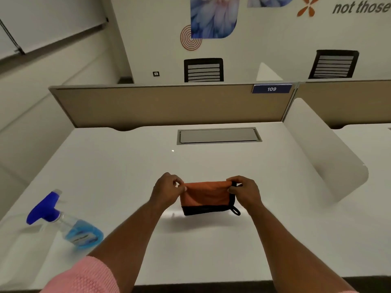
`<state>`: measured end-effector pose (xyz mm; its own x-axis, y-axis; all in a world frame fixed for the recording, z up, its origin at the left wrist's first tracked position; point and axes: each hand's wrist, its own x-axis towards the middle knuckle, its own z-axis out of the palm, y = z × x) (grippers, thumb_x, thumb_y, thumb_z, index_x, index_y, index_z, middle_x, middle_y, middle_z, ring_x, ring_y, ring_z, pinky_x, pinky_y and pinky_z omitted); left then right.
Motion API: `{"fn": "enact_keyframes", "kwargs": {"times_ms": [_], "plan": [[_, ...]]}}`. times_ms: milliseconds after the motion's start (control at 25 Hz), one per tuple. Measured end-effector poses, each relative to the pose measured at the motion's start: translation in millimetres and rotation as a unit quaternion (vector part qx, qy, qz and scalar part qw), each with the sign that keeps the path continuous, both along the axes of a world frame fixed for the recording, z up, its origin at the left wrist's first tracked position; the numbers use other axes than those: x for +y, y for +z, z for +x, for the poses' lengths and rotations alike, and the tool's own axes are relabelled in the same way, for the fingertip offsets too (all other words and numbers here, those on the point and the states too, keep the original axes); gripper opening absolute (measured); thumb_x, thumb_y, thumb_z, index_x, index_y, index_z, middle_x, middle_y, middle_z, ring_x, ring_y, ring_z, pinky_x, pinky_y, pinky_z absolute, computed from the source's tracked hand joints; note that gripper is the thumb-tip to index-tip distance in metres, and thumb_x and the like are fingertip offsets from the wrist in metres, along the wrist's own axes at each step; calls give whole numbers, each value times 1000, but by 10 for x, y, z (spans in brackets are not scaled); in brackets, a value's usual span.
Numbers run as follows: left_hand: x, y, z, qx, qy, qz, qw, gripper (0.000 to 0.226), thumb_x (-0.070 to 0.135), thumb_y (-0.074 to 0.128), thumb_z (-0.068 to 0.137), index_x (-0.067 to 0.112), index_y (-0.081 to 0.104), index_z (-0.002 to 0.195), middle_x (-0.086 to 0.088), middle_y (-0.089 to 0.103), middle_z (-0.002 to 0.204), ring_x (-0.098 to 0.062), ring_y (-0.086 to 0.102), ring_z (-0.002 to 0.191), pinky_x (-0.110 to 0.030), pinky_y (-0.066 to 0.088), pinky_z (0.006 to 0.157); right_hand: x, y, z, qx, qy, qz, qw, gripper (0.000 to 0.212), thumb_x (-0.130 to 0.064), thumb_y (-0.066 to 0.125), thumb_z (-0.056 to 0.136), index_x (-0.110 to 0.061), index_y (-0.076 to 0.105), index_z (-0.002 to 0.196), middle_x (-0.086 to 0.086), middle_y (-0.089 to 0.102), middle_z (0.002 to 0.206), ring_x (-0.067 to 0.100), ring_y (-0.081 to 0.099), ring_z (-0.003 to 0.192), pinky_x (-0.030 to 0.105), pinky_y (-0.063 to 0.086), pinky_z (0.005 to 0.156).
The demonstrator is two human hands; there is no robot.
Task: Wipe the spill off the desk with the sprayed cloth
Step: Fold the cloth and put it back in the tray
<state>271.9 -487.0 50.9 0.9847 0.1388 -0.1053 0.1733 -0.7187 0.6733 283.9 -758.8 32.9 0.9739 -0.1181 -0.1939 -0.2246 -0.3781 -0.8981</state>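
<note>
An orange cloth [206, 196] with a black edge and a small black loop is held up over the middle of the white desk [127, 166]. My left hand [167, 190] pinches its upper left corner and my right hand [245, 191] pinches its upper right corner. The cloth hangs folded between them, its lower black edge near the desk top. A tiny glint [172, 151] shows on the desk farther back; I see no clear spill.
A spray bottle [65, 220] with a blue trigger and blue liquid lies on the desk at the left. A grey cable flap [219, 135] sits at the desk's back. A tan partition [169, 104] closes the far side, a white divider [323, 149] the right.
</note>
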Motion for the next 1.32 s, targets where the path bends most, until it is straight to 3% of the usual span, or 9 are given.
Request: {"fn": "enact_keyframes", "kwargs": {"times_ms": [80, 200, 440, 640, 720, 880, 1000, 1200, 1320], "plan": [[162, 12, -37, -13, 20, -11, 1000, 10, 24, 74, 87, 21, 69, 79, 1, 63, 98, -19, 64, 98, -31, 49, 81, 85, 39, 27, -3, 10, 7, 1000, 32, 0, 71, 78, -24, 79, 97, -7, 76, 95, 10, 69, 89, 23, 51, 71], [296, 9, -116, 13, 24, -43, 999, 8, 23, 75, 86, 21, 67, 88, 2, 67, 112, -18, 62, 112, -31, 48, 86, 217, 58, 39, 4, 35, -4, 999, 30, -2, 71, 79, -25, 79, 97, -9, 75, 95, 9, 67, 92, 22, 49, 68], [187, -141, -262, 58, -33, -27, 997, 69, 24, 83, 79, 25, 54, 141, 2, 53, 146, -19, 50, 135, -28, 42, 105, 306, 112, 38, -8, 52, -8, 999, 30, 1, 71, 76, -25, 79, 90, -10, 75, 91, 10, 68, 90, 22, 48, 68], [96, -202, -237, 112, -84, -2, 990, 102, 38, 91, 68, 28, 36, 155, 2, 39, 160, -22, 38, 147, -40, 35, 119, 344, 294, 78, -34, 74, 42, 996, 32, 5, 69, 76, -21, 81, 90, -5, 76, 93, 14, 68, 92, 22, 49, 68], [73, -202, -241, 119, -93, 6, 989, 98, 46, 88, 68, 30, 40, 152, 3, 40, 160, -22, 39, 146, -43, 34, 120, 356, 379, 104, -43, 75, 71, 994, 32, 6, 69, 77, -20, 81, 91, -1, 76, 94, 19, 68, 94, 27, 53, 72], [23, -171, -238, 106, -84, -12, 991, 44, 40, 78, 82, 27, 63, 121, -1, 51, 149, -23, 47, 138, -34, 37, 108, 366, 510, 139, -52, 48, 115, 991, 33, 7, 69, 79, -22, 81, 90, 3, 77, 94, 27, 69, 96, 42, 61, 83], [17, -137, -247, 87, -59, -49, 993, 16, 33, 70, 88, 23, 65, 99, -4, 63, 133, -25, 54, 128, -33, 42, 98, 352, 505, 163, -59, 30, 106, 992, 31, 6, 68, 81, -20, 79, 93, 4, 76, 96, 28, 69, 96, 44, 61, 85], [123, 33, -275, 13, 71, -205, 976, 32, 37, 63, 76, 8, 67, 89, -2, 67, 86, -21, 61, 84, -35, 49, 75, 367, 309, 105, -58, -16, 78, 995, 24, -2, 72, 82, -22, 75, 94, 3, 75, 97, 27, 70, 98, 42, 60, 87], [208, 47, -296, -6, 124, -231, 965, 23, 28, 70, 86, 5, 67, 90, -4, 67, 85, -21, 60, 79, -35, 51, 72, 512, 237, 43, -63, -30, 66, 995, 20, -7, 76, 84, -22, 73, 97, -1, 73, 96, 24, 69, 98, 32, 56, 84]]}}
